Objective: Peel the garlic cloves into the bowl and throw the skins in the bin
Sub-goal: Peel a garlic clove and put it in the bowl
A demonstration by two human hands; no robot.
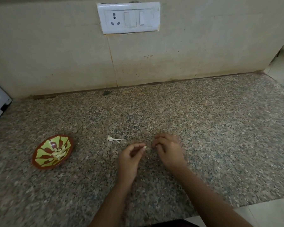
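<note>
Your left hand [129, 155] pinches a small pale piece [144, 146] between thumb and forefinger tips. Clove or skin, too small to tell. Right hand [168, 149] sits just right of that pinch, fingers [160, 141] curled and blurred, so can't tell if they grip anything. Hands are close together, likely so one steadies while the other strips. Skin scraps [113, 139] lie on the worktop [203, 128] just left of and beyond your left fingers, probably saved for one bin trip. Bowl [44, 166] with peeled cloves [58, 154] sits well left of both hands, handy for dropping. Bin not in view.
</note>
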